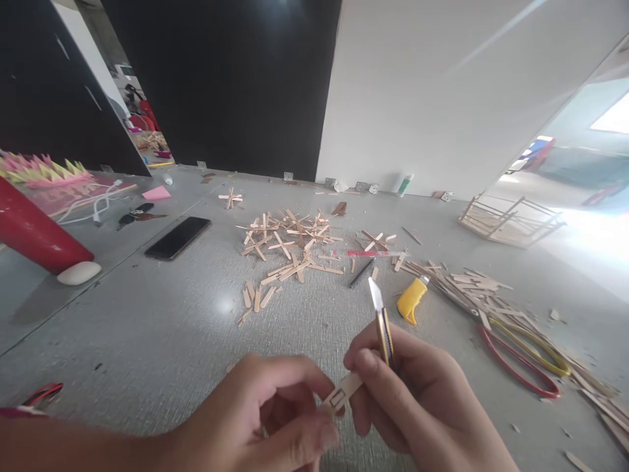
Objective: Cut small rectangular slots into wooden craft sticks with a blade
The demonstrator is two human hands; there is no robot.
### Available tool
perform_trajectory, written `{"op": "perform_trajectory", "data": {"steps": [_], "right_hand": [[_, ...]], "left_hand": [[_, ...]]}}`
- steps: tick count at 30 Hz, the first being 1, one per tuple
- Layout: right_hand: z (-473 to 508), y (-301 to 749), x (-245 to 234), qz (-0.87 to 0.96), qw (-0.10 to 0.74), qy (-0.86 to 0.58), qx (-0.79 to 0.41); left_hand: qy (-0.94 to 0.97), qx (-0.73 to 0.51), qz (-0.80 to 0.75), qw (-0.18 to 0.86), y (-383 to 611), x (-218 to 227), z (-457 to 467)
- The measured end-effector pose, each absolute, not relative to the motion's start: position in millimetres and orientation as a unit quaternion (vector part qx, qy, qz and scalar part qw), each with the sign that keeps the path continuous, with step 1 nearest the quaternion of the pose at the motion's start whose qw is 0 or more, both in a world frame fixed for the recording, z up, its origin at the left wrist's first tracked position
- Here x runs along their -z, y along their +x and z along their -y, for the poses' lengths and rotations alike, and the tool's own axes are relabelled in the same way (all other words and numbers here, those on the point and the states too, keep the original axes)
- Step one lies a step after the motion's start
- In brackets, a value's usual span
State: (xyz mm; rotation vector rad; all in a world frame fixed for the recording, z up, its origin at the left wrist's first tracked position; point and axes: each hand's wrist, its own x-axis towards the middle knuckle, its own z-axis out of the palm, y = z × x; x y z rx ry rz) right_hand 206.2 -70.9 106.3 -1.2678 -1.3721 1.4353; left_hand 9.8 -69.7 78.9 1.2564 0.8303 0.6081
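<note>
Low in the middle of the head view, my left hand (289, 413) pinches one end of a flat wooden stick (340, 396) that has a small rectangular outline on its face. My right hand (403, 393) is closed around a craft knife (384, 331), its blade pointing up and away from me. The right fingertips also touch the stick's other end. Just beyond the right hand lies a yellow cutter (413, 299). Farther out is a pile of crossed wooden sticks (289, 236), with several short cut pieces (256, 297) nearer to me.
Scissors (521, 367) with red and yellow handles lie at right among scattered sticks (472, 288). A phone (178, 238) rests left of the pile. A red cylinder (39, 229) stands at far left. Dark and white panels (442, 98) rise behind; a stick frame (511, 223) sits at back right.
</note>
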Motion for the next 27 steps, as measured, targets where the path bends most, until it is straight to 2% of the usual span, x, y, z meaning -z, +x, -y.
{"op": "perform_trajectory", "data": {"steps": [2, 6, 10, 20, 27], "right_hand": [[69.6, 209.0, -106.0, 0.54, 0.408, -0.487, -0.552], [68.9, 211.8, -104.7, 0.533, 0.445, -0.45, -0.562], [69.8, 213.4, -109.2, 0.511, 0.454, -0.406, -0.606], [65.9, 210.2, -103.9, 0.47, 0.44, -0.386, -0.66], [61.9, 209.6, -99.4, 0.474, 0.441, -0.398, -0.65]], "left_hand": [[0.515, -0.291, -0.357, 0.723, 11.5, -81.1, 64.1], [0.441, -0.248, -0.321, 0.8, 15.0, -94.5, 54.2], [0.402, -0.248, -0.322, 0.82, 19.3, -105.9, 54.5], [0.434, -0.253, -0.327, 0.801, 23.2, -105.3, 53.9], [0.472, -0.2, -0.418, 0.75, 22.8, -107.7, 59.8]]}}
